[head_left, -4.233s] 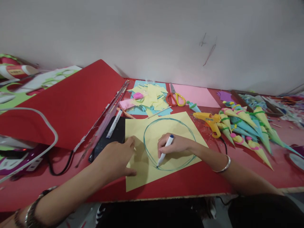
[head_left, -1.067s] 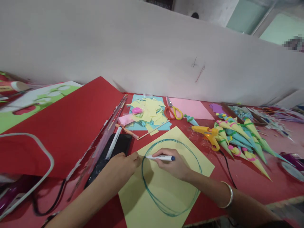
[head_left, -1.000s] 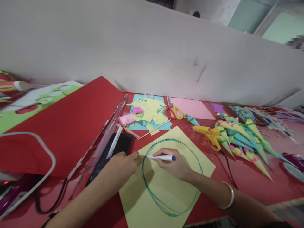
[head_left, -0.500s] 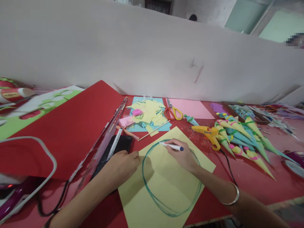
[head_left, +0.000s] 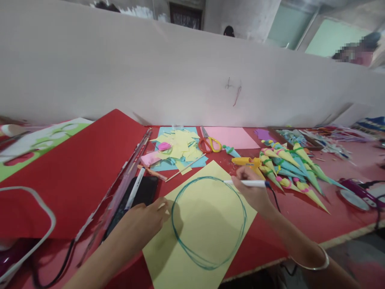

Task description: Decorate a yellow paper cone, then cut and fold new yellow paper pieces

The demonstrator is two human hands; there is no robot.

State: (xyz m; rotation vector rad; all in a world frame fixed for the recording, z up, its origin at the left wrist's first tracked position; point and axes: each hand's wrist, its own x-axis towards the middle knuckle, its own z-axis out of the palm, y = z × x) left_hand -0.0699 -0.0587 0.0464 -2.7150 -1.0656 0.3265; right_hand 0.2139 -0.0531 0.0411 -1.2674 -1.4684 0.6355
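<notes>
A yellow paper sheet lies on the red table, with a rough teal circle drawn on it. My right hand pinches a white marker with a dark end, its tip near the circle's upper right line. Over the sheet's left edge rests my left hand, its fingers curled together; whatever they may grip is hidden. Beside that hand, a second white marker slants across a black phone.
Yellow paper scraps, scissors and a pink sheet lie at the back. Rightward are a yellow glue gun and several paper cones. A red sheet and white cable occupy the left. Behind stands a white partition.
My right hand has moved the marker rightward along the top of the circle, uncovering the upper right line. My left hand stays at the sheet's edge. The whole view has shifted somewhat.
</notes>
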